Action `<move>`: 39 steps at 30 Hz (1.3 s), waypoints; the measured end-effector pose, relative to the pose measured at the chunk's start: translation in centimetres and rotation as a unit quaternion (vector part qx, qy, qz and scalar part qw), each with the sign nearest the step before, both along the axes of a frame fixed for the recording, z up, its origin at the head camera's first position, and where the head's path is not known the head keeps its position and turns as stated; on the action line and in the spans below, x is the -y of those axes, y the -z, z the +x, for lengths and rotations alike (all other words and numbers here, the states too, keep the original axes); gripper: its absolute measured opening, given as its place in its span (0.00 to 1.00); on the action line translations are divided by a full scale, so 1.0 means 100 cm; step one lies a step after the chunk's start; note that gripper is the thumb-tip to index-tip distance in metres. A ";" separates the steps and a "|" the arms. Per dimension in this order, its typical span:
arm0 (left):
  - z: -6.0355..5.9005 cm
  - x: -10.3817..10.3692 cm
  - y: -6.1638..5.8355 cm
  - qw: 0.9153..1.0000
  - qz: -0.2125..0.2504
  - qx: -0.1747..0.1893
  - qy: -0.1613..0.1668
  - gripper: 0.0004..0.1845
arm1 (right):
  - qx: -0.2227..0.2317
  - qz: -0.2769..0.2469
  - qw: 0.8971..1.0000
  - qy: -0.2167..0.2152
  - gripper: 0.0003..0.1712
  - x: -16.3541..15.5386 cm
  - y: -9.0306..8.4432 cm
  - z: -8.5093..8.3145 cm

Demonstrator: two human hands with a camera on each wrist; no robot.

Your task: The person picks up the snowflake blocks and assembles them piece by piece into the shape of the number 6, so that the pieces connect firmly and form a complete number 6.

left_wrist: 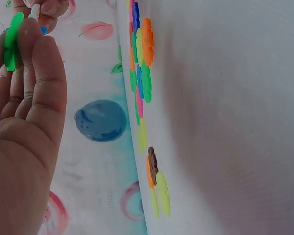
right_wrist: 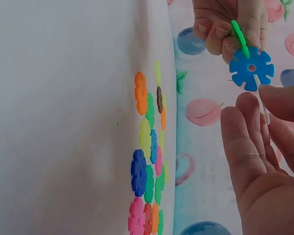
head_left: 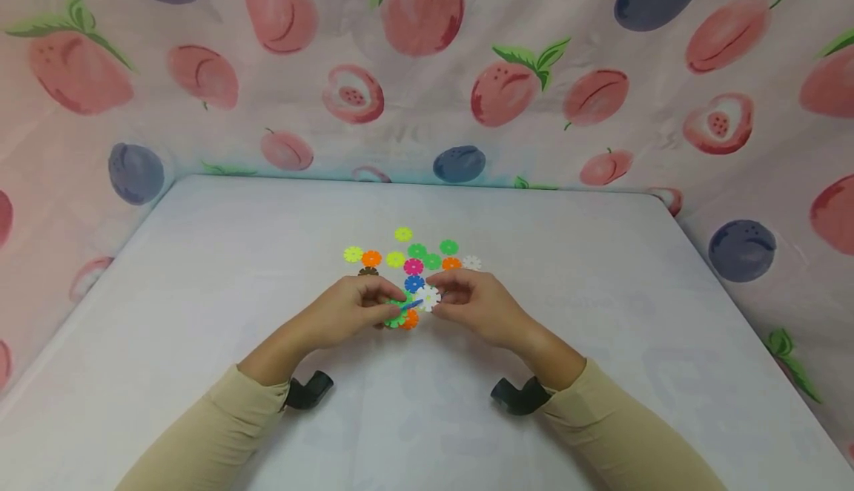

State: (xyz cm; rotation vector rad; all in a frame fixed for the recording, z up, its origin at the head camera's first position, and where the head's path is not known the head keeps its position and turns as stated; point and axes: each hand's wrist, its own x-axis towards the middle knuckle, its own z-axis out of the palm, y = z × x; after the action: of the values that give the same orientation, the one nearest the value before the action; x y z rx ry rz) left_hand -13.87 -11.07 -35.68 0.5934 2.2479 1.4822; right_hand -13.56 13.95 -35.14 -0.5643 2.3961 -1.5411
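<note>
Slotted flower-shaped plastic discs are in both hands above the table. My left hand (head_left: 343,313) pinches a green disc (right_wrist: 239,35) between thumb and fingers. Fitted edge to edge into the green disc is a blue disc (right_wrist: 240,69), seen face-on in the right wrist view. A white disc (head_left: 434,293) is pinched in my right hand (head_left: 487,309); its edge lies at a slot of the blue disc. In the left wrist view the green disc (left_wrist: 12,41) stands upright between thumb and fingers, and the blue one is mostly hidden.
Several loose discs lie flat on the white tabletop (head_left: 574,291) beyond and under the hands, including a yellow disc (head_left: 403,234), a pink disc (head_left: 414,267) and an orange disc (head_left: 371,258). A fruit-patterned cloth (head_left: 414,135) hangs behind the table. Black curved pieces (head_left: 310,391) sit at both cuffs.
</note>
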 end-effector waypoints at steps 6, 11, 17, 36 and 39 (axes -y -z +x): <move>0.001 -0.001 0.001 1.000 -0.007 -0.019 0.006 0.11 | 0.004 0.000 1.000 -0.001 0.22 -0.001 0.000 0.000; 0.001 -0.003 -0.001 0.998 -0.024 -0.049 -0.006 0.10 | 0.004 -0.002 1.000 -0.006 0.22 0.000 -0.001 0.000; 0.001 -0.006 -0.001 0.999 -0.006 -0.048 0.000 0.08 | 0.006 -0.002 1.000 -0.011 0.22 0.001 -0.002 -0.001; 0.003 -0.013 -0.003 0.997 -0.008 -0.070 -0.028 0.18 | 0.028 -0.026 0.999 0.008 0.23 0.006 -0.001 0.002; 0.004 -0.015 -0.003 0.996 -0.017 -0.077 -0.031 0.20 | 0.021 -0.024 0.999 0.003 0.22 0.007 -0.002 0.003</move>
State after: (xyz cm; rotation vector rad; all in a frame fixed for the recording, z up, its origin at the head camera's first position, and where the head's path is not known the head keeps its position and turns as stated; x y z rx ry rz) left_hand -13.46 -9.60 -35.34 0.6547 2.4246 1.4687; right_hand -13.31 13.21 -34.99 -0.5290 2.3373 -1.6017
